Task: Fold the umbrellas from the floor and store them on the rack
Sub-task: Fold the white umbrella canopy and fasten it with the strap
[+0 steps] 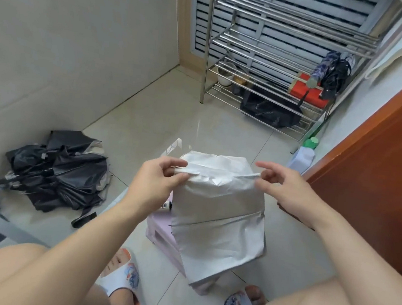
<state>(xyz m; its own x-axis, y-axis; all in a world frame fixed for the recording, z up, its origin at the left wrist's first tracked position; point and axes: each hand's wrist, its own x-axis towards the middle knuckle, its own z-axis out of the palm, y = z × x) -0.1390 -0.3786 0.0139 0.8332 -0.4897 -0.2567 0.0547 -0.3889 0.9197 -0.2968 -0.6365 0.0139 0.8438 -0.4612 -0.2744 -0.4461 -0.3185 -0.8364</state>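
Left hand [161, 176]: your thumb and fingers pinch the left end of the silver umbrella's [218, 212] top fold.
Right hand [283, 187]: your fingertips pinch the right end of the same fold, other fingers loosely spread.
Silver umbrella: held up between both hands, canopy hanging over what looks like a pink stool [160, 238].
Black umbrella [62, 174]: crumpled on the floor, left, against the wall.
Rack [275, 60]: 2 folded umbrellas [332, 72] rest on a red box [307, 91]; a black bag [270, 110] lies on the bottom shelf.
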